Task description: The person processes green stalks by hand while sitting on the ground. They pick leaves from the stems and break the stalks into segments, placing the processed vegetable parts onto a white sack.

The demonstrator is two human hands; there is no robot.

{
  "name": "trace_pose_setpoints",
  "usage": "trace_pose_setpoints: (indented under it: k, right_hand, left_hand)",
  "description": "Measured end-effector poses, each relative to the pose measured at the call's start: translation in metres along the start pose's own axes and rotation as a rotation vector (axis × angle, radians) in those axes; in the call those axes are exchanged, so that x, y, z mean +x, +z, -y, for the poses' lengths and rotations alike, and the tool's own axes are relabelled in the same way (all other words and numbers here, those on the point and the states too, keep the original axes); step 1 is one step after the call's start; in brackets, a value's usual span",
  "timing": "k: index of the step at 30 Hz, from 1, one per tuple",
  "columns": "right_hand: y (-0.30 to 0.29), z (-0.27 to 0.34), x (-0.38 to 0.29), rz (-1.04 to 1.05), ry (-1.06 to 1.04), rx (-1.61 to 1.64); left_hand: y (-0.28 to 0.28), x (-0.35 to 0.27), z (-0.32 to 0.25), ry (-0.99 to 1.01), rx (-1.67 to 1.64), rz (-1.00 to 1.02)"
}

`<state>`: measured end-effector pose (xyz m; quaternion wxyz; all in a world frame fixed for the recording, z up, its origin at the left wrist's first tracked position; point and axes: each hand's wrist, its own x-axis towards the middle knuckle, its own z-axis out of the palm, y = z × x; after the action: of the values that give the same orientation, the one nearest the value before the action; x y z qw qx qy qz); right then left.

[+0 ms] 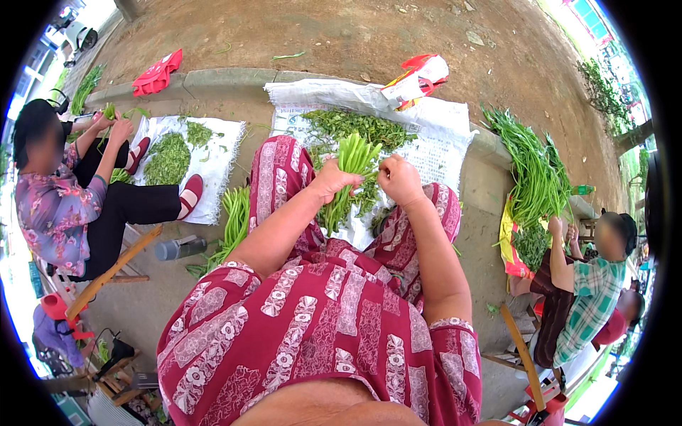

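My left hand (335, 182) is closed around a bundle of green leafy-vegetable stems (356, 154) between my knees, their pale ends pointing away from me. Just right of the bundle is my right hand (399, 178), fingers curled with the fingertips close to the stems; whether they pinch anything is unclear. Beneath and beyond both hands, a white woven sack (447, 128) is spread on the ground, bearing a heap of loose green leaves (362, 128). More stems (234, 218) lie beside my left thigh.
A grey bottle (180, 248) lies at my left. Co-workers (58, 197) (591, 282) sit on both sides, handling greens. A low concrete curb (229, 82) runs ahead, with a red bag (158, 73) and a printed bag (415, 82) near it. Long-stemmed greens (533, 170) lie at right.
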<state>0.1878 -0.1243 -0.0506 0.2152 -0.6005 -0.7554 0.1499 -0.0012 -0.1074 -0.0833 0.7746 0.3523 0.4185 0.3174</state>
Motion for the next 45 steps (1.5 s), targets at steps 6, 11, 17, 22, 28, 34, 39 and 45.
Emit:
trace_pose_setpoints:
  k: [6,11,17,22,28,34,39,45]
  right_hand:
    - [-0.005,-0.033,0.015,-0.362,0.262,0.356]
    - [-0.008,-0.012,0.009,-0.186,0.288,0.267]
    - [-0.003,-0.023,0.004,-0.290,0.216,0.315]
    - [-0.009,-0.009,0.001,-0.304,0.175,0.432]
    - [-0.006,0.011,-0.004,-0.119,0.400,0.953]
    - [-0.007,0.016,-0.001,-0.065,0.462,1.166]
    - [-0.011,0.012,0.002,-0.040,0.459,1.184]
    - [-0.016,0.011,0.001,-0.021,0.468,1.172]
  left_hand:
    - [-0.009,0.003,-0.004,0.028,-0.328,0.099]
    - [-0.011,0.008,-0.011,0.022,-0.491,0.130]
    - [-0.013,0.011,-0.016,0.025,-0.580,0.161]
    - [-0.013,0.011,-0.017,0.035,-0.577,0.167]
    - [-0.010,0.010,-0.017,0.051,-0.520,0.180]
    - [-0.005,0.005,-0.015,0.078,-0.355,0.167]
    - [-0.002,0.004,-0.012,0.138,-0.204,0.163]
    - [0.001,0.002,-0.011,0.170,-0.029,0.128]
